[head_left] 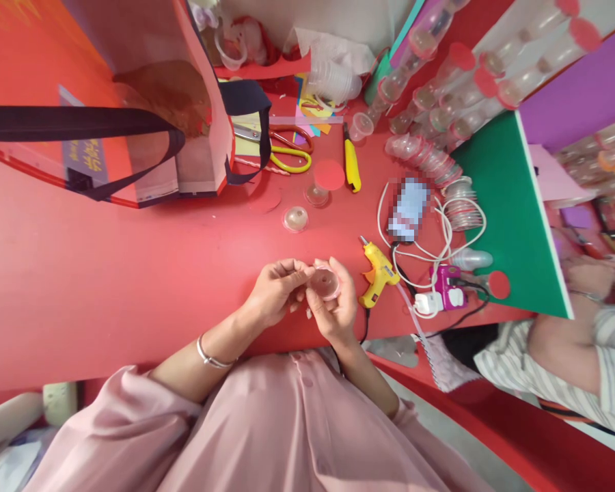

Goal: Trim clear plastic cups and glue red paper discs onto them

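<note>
My left hand [275, 290] and my right hand [337, 306] meet over the near edge of the red table [107, 273]. Between them they hold a small clear plastic cup [324, 283], its round opening facing up towards me. Fingers of both hands curl around its rim. A yellow glue gun [376, 275] lies on the table just right of my right hand. Two more small clear cups, one [296, 219] and another [317, 195], stand further out on the table beside a red paper disc [329, 175].
A red tote bag [133, 102] with dark straps lies at the far left. Yellow scissors [287, 154], a yellow cutter [352, 166], a phone [408, 208] with white cables, stacked cups [430, 160] and a green board [507, 212] fill the far right. Another person's arm [568, 342] rests at the right.
</note>
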A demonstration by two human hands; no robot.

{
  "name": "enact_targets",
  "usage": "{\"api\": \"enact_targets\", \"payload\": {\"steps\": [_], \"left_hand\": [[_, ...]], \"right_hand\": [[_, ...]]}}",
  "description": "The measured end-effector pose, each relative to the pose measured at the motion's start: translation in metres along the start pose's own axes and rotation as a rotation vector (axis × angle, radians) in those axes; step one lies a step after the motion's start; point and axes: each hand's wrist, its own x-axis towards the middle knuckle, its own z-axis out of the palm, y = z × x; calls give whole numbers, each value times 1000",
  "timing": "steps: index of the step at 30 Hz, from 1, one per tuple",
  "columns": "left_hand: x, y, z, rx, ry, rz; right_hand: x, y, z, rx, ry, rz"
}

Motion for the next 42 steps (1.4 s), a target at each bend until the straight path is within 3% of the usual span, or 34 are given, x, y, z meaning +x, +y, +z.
{"api": "enact_targets", "payload": {"steps": [4,13,17,20,25,30,37,42], "left_hand": [[-1,1,2,85,-23,80],[1,1,-10,356,27,210],[-2,9,-12,659,-33,384],[-3,12,-10,821,-79,501],[-4,10,-8,832,-110,502],[-3,10,-9,843,-116,522],[-5,2,-12,1160,-95,740],[-7,0,-12,1239,-86,766]], "right_hand": [[2,-2,2,28,48,32],[0,-8,-1,-47,-15,5],[2,-11,-3,-14,-81,-41],[4,-11,-7,-21,-44,-76],[4,-10,-8,-32,38,-33],[5,-13,-6,8,26,-6],[7,-12,-7,20,0,-42],[8,-11,-7,39,-5,-54]]}}
